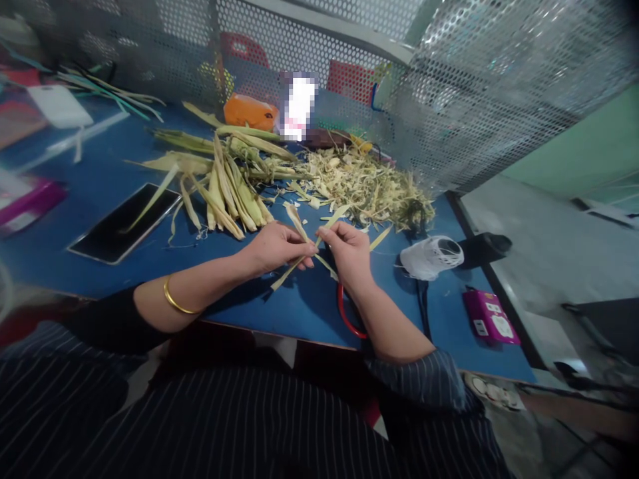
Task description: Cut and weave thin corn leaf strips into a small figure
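My left hand pinches crossed strips of dried corn husk near the front of the blue table. Close beside it, my right hand is closed on a pale green strip that crosses the others. Strip ends stick out above and below my fingers. A red curved handle shows partly under my right hand. Beyond my hands lies a bundle of corn husks, and to its right a heap of shredded husk.
A black flat panel lies at left on the blue table. At right are a white thread spool, a black spool and a purple packet. An orange packet sits before the perforated metal screen.
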Demonstrator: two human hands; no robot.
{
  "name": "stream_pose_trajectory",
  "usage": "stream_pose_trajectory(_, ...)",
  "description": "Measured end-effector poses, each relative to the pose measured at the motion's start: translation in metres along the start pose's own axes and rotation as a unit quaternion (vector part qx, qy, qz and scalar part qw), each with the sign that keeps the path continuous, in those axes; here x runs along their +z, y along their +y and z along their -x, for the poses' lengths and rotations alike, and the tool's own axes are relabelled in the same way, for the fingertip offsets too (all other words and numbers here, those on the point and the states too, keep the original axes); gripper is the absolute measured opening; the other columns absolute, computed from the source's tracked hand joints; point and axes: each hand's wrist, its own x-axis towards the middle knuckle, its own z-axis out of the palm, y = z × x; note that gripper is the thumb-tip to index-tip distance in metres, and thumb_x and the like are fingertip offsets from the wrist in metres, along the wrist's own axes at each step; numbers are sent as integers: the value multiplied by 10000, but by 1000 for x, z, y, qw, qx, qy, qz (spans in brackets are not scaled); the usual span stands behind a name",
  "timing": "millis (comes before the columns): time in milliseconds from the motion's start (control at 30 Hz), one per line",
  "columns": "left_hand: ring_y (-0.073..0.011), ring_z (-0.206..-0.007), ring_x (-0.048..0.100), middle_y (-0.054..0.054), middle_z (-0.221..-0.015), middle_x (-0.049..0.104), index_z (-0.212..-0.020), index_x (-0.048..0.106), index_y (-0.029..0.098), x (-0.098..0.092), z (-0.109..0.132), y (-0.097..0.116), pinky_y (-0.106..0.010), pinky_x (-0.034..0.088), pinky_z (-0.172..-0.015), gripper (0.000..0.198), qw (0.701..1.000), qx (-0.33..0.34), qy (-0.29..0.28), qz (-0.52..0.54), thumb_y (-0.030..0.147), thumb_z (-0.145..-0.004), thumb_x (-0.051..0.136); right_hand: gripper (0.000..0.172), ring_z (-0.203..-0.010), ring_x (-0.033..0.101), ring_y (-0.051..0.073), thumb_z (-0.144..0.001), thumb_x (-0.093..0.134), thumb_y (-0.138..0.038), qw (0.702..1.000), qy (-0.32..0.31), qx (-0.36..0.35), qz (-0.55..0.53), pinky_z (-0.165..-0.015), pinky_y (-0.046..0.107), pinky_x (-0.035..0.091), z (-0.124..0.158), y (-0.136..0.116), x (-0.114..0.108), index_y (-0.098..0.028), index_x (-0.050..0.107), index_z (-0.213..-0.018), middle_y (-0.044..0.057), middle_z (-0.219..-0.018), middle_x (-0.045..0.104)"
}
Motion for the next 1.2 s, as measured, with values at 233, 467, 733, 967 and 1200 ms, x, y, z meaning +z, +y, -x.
stream_pose_trajectory(233, -180, -763, 702, -104, -833, 752, -914, 696, 128, -5, -2, 7, -323, 535, -766, 294, 982, 46, 102, 150, 376, -762, 737, 211, -831, 590, 187, -910, 545, -350, 945, 112, -226, 208, -843, 344, 411, 8, -13, -12, -217, 651, -786, 38, -796, 665)
stream_pose_trajectory(467, -149, -728, 656, -54, -770, 714, -865, 678, 132, -2, -3, 5, -288, 511, -716, 212, 976, 79, 111, 169, 257, -715, 758, 312, -625, 553, 123, -865, 602, -403, 982, -128, -79, 118, -654, 259, 416, 17, -7, 15, -192, 632, -638, -5, -637, 611)
stream_pose_trajectory(733, -120, -653, 637, -37, -710, 695, -828, 675, 130, -9, -5, 7, -231, 492, -622, 153, 957, 10, 108, 268, 202, -722, 759, 366, -682, 562, 136, -932, 483, -396, 991, -69, -86, 76, -723, 278, 430, 11, -13, 0, -194, 630, -664, 10, -678, 618)
stream_pose_trajectory(967, -74, -502, 568, -29, -637, 665, -954, 706, 105, -9, -3, 9, -166, 469, -485, 147, 938, -69, -7, 339, 134, -818, 657, 184, -913, 615, 171, -841, 624, -382, 986, -114, 8, -117, -892, 322, 455, 5, -6, 7, -229, 727, -834, 20, -894, 698)
stream_pose_trajectory(1200, -71, -541, 599, -54, -664, 685, -1037, 714, 104, -5, -1, 6, -133, 475, -495, 206, 941, -87, -42, 324, 113, -845, 639, 136, -682, 583, 125, -739, 742, -302, 965, -108, 81, -224, -726, 279, 459, 10, -5, 6, -202, 694, -661, -14, -665, 646)
